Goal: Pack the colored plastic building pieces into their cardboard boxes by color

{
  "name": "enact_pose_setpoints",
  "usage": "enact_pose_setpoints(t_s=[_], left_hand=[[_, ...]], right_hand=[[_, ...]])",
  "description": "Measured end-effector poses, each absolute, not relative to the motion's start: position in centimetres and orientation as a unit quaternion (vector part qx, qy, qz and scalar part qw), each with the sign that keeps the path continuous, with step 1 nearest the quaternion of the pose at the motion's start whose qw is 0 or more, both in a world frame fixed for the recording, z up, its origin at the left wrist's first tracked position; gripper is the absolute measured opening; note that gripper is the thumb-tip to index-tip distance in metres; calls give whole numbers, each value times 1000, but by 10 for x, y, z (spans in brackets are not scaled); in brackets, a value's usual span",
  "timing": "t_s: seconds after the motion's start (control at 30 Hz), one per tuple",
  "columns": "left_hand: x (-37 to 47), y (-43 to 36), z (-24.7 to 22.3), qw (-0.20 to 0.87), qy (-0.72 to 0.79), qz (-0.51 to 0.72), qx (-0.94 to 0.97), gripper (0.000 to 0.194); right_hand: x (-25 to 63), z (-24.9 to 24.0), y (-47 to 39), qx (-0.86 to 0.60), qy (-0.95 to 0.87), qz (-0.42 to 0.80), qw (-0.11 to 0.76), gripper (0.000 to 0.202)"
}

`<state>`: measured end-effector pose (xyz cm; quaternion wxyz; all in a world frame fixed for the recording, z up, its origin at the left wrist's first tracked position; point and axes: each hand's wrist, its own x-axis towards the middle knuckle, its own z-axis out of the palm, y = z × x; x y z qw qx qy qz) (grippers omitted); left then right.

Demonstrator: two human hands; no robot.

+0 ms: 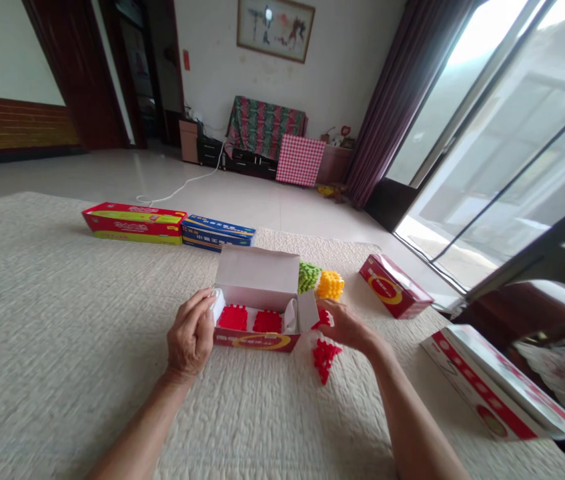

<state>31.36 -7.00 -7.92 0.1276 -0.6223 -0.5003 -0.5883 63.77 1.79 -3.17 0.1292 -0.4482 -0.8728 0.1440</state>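
On quilted cover (87, 333), open box (235, 339) sits before me, red squares (233, 318) inside. My left hand (191, 335) pinches white end flap (217, 307); right hand (345, 325) curls at red piece (323, 319) beside box, grip unclear. Best steady box, keep flaps wide.

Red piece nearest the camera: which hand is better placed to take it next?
Probably the right hand: it is close to the red piece, on the same side of the open box. The left hand is at the box's opposite end.
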Motion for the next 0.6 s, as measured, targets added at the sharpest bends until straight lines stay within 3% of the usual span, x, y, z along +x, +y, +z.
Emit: enact_pose_setpoints(t_s=[0.17, 0.3, 0.4, 0.5, 0.6], left_hand=[[314, -70, -79, 129, -505, -586, -621, 28], [314, -69, -80, 124, -511, -588, -615, 29], [314, -69, -81, 123, -510, -591, -613, 29], [314, -69, -82, 119, -509, -590, -615, 30], [313, -68, -82, 118, -510, -589, -616, 30]], right_hand=[[643, -24, 19, -455, -868, 111, 165, 31], [644, 4, 11, -478, -834, 57, 271, 24], [625, 29, -2, -452, -826, 63, 330, 29], [588, 44, -17, -399, -854, 94, 321, 33], [553, 44, -27, -361, -886, 130, 260, 35]])
